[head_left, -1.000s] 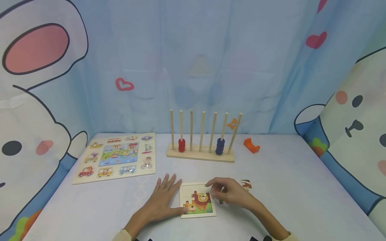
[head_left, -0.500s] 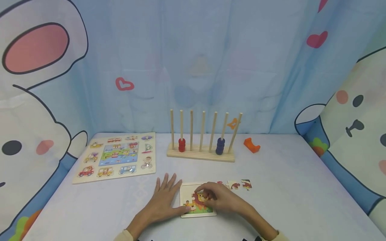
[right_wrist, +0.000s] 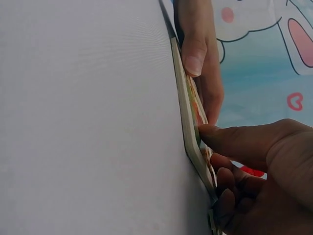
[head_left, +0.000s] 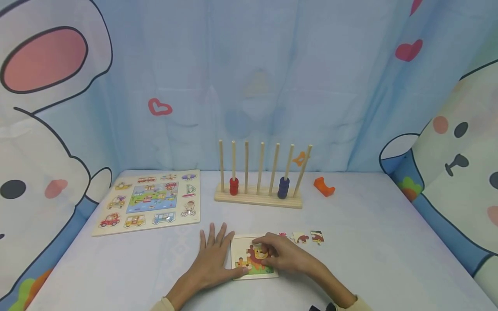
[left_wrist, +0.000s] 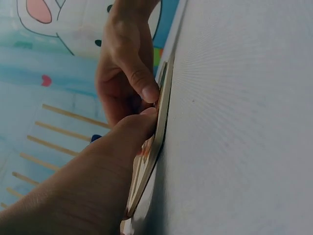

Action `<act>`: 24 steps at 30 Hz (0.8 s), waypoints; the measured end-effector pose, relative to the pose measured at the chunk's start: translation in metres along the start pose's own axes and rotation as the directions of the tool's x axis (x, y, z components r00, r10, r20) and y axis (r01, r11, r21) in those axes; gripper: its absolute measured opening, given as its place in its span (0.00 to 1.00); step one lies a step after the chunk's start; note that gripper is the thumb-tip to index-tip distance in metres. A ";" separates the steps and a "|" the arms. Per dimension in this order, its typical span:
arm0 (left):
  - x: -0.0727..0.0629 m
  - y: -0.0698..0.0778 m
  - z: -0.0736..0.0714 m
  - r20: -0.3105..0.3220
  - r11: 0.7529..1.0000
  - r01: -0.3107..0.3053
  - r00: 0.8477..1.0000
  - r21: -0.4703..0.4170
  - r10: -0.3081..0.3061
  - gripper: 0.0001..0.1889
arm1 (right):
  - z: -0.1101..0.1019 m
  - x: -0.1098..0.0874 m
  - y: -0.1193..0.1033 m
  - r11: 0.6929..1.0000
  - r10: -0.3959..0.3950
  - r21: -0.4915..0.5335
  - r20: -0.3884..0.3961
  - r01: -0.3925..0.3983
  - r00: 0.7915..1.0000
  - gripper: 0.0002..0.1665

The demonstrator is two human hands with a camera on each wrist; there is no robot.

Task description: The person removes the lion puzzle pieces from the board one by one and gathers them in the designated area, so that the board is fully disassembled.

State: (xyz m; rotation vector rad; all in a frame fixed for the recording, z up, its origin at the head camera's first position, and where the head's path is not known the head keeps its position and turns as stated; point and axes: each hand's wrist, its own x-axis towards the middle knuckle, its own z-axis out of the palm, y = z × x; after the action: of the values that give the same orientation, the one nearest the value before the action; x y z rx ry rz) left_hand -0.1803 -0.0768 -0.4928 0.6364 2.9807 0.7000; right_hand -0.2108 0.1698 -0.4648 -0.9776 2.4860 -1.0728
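Note:
My left hand [head_left: 214,261] lies with fingers spread on the table, its thumb resting on the lower left of a small wooden jigsaw board [head_left: 241,238]. A lion picture [head_left: 256,258] partly fills the board. Over the board's right side my right hand [head_left: 288,255] bends down, thumb and index finger curled around a puzzle piece at the lion's face. That piece is mostly hidden by the fingers. In the right wrist view, the right thumb [right_wrist: 215,134] touches the picture near the board's edge, and the other fingers curl beyond it.
Loose puzzle pieces [head_left: 317,237] lie right of the board. Behind stands a wooden peg rack [head_left: 256,198] with red rings [head_left: 234,186] and dark blue rings [head_left: 283,188]. A vehicle puzzle board [head_left: 155,198] lies back left, an orange curved block [head_left: 324,187] back right.
My right hand has moved left from beside the board onto the picture, uncovering loose pieces at its right, and has stayed there over the last half second. The left hand has barely moved.

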 end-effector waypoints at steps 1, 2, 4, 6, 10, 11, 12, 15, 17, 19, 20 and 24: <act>0.000 0.000 0.000 0.002 1.000 0.000 1.000 0.001 0.000 0.56 | 0.000 0.001 0.000 1.000 0.001 -0.002 0.005 -0.001 1.000 0.25; 0.000 0.000 -0.001 0.003 1.000 -0.001 1.000 0.002 0.001 0.56 | 0.000 0.001 0.000 1.000 0.001 -0.004 0.010 -0.001 1.000 0.25; 0.000 0.000 -0.001 0.005 1.000 -0.001 1.000 0.003 0.001 0.56 | -0.001 0.002 0.000 1.000 0.003 -0.008 0.018 -0.003 1.000 0.24; 0.000 0.001 -0.001 0.005 1.000 0.000 1.000 0.003 0.000 0.56 | -0.001 0.002 0.000 1.000 0.008 -0.009 0.026 -0.008 1.000 0.23; 0.000 0.001 -0.001 0.005 1.000 0.001 1.000 0.004 -0.001 0.56 | 0.000 0.003 0.000 1.000 0.017 -0.017 0.032 -0.016 0.999 0.22; 0.000 0.001 -0.001 0.005 1.000 0.001 1.000 0.003 -0.001 0.56 | 0.000 0.003 0.000 1.000 0.018 -0.019 0.032 -0.017 0.999 0.22; 0.000 0.001 -0.001 0.005 1.000 0.001 1.000 0.003 -0.001 0.56 | 0.000 0.003 0.001 1.000 0.017 -0.019 0.031 -0.017 0.999 0.22; 0.000 0.001 -0.002 0.003 1.000 -0.003 1.000 0.003 0.003 0.56 | 0.000 0.003 0.001 1.000 0.015 -0.022 0.029 -0.014 0.999 0.21; 0.000 0.001 -0.002 0.003 1.000 -0.004 1.000 0.002 0.004 0.56 | 0.001 0.004 0.001 1.000 0.013 -0.028 0.028 -0.012 1.000 0.21; 0.000 0.001 -0.002 0.005 1.000 -0.003 1.000 0.003 0.003 0.56 | 0.001 0.004 0.001 0.999 0.011 -0.037 0.029 -0.010 1.000 0.21; 0.000 0.001 -0.001 0.006 1.000 -0.003 1.000 0.003 0.003 0.56 | 0.001 0.004 0.000 0.999 0.012 -0.040 0.030 -0.010 0.999 0.21; 0.000 0.000 -0.001 0.003 1.000 0.001 1.000 0.006 -0.001 0.56 | 0.000 0.004 0.000 0.999 0.008 -0.035 0.035 -0.007 0.999 0.22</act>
State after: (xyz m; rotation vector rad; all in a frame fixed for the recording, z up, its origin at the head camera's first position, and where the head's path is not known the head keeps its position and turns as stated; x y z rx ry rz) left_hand -0.1803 -0.0767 -0.4921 0.6361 2.9810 0.6898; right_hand -0.2137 0.1667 -0.4649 -0.9879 2.4858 -1.0046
